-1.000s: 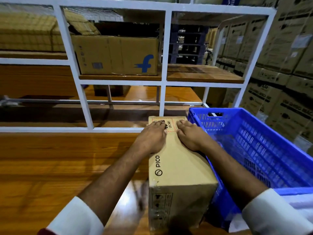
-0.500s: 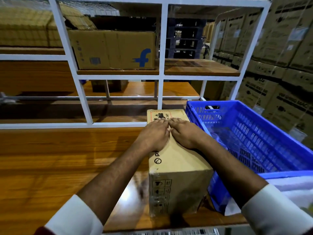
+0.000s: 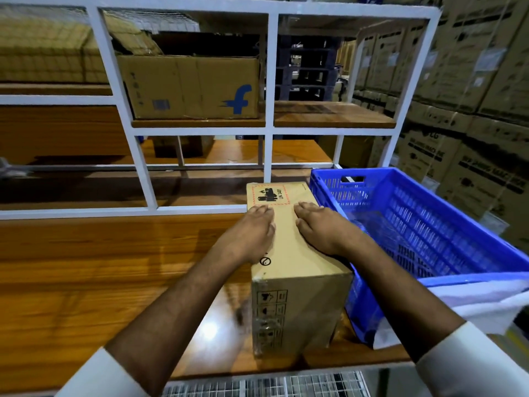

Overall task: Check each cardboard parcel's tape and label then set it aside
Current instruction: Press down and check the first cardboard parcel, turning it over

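Both hands, left (image 3: 252, 233) & right (image 3: 320, 227), lie flat, fingers straight, gripping nothing, on parcel (image 3: 297, 270) top, prob. smoothing tape below label (image 3: 270, 194).

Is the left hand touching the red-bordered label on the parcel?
Cannot tell. In the head view, the left hand's fingertips reach the red-bordered label's near edge, hiding any gap.

We find open wooden table (image 3: 94, 270) across the left and lower left of the frame, where a hand can pass freely. At centre the parcel (image 3: 297, 285) stands, touching or nearly touching the blue crate (image 3: 423, 224) that fills the right. Above it, the white shelf frame (image 3: 266, 156) bars the way back, leaving gaps between its bars.
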